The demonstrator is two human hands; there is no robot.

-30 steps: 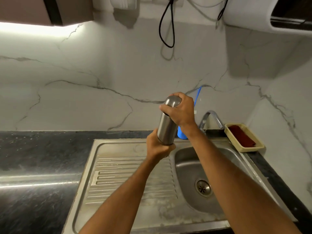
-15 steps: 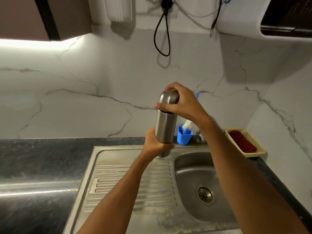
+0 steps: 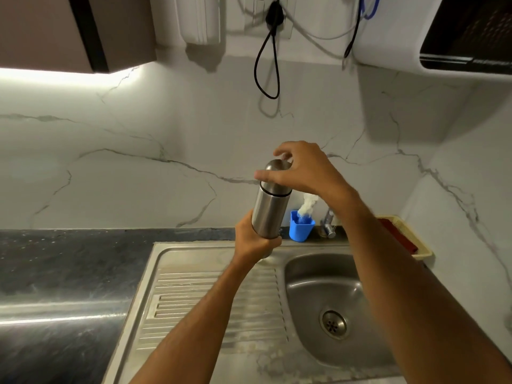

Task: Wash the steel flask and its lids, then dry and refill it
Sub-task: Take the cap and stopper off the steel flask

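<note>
A steel flask (image 3: 270, 214) stands upright in the air over the seam between drainboard and sink bowl. My left hand (image 3: 255, 242) grips its lower body from the left and hides the base. The rounded steel lid (image 3: 274, 184) sits on top, with a dark seam line under it. My right hand (image 3: 307, 173) arches over the lid from the right, thumb laid along the lid's front and fingers curled over and behind its dome. Any inner lid is hidden.
Steel sink bowl (image 3: 304, 273) with drain at right, ribbed drainboard (image 3: 207, 300) at left, dark stone counter (image 3: 69, 259) beyond. Behind the flask stand a blue cup (image 3: 300, 230) holding a white scrubber, the tap (image 3: 328, 223), and a yellow tray (image 3: 424, 253). A black cable (image 3: 267, 65) hangs on the wall.
My right hand has turned on the lid and loosened, its fingers now raised over the dome. The flask sits more upright and my view has tilted upward.
</note>
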